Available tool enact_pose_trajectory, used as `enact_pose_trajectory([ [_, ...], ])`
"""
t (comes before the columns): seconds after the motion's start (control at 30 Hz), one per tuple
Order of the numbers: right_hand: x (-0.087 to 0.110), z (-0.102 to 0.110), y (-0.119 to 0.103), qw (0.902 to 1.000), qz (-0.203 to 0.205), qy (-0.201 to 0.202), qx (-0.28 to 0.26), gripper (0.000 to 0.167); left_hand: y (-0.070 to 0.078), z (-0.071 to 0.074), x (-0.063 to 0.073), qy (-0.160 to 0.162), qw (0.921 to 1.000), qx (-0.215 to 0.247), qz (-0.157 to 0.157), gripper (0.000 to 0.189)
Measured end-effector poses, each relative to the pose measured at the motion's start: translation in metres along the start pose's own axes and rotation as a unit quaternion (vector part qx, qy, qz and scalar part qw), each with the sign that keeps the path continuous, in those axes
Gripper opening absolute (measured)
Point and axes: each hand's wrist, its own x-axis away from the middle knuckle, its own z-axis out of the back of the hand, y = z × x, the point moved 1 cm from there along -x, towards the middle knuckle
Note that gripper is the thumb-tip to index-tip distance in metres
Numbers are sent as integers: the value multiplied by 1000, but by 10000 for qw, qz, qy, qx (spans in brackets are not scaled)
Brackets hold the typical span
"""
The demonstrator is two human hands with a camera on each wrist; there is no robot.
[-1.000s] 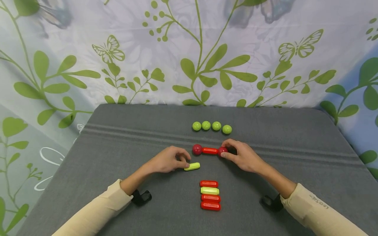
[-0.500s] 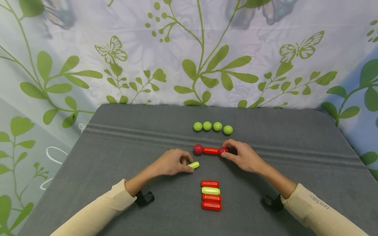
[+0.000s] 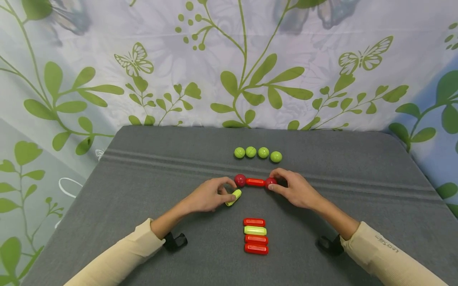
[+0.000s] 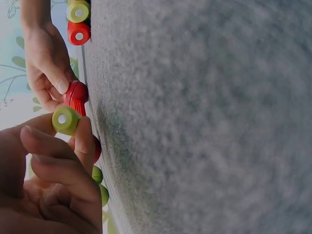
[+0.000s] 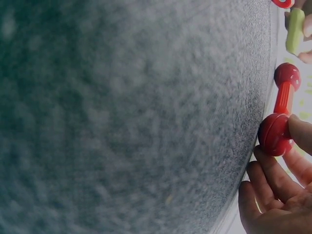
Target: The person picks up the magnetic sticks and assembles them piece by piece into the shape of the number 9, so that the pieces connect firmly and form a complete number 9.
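Observation:
My left hand (image 3: 209,195) pinches a yellow-green rod (image 3: 234,197) between thumb and finger, tilted with its far end just below the left dark red ball (image 3: 240,180). A round silvery spot marks the end of the yellow-green rod (image 4: 65,119) in the left wrist view. That ball, a red rod (image 3: 255,182) and a second dark red ball (image 3: 271,182) form a straight line, joined end to end. My right hand (image 3: 297,191) grips the second ball (image 5: 274,135) with thumb and fingers. The yellow-green rod appears apart from the ball line.
Several green balls (image 3: 251,151) sit in a row farther back on the grey cloth-covered table (image 3: 161,159). Nearer lies a stack of red rods (image 3: 256,249) with one yellow-green rod (image 3: 255,230) among them. A patterned curtain (image 3: 200,79) hangs behind the table.
The yellow-green rod has turned from nearly level to a steep slant, its far end moving up towards the left red ball. My right hand stays on its ball.

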Motion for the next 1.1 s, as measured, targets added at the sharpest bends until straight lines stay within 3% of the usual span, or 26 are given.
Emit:
enact_pose_trajectory([
  [0.43,0,-1,0,9999,80,-15,-78,18,-1,0,2,-401,9951,880,-212,33],
  [0.8,0,0,-1,9999,74,-50,-72,19,0,-3,3,-434,9960,772,-80,32],
  [1.1,0,0,-1,10000,79,-13,-53,18,-1,-5,1,-343,9942,1015,93,32],
])
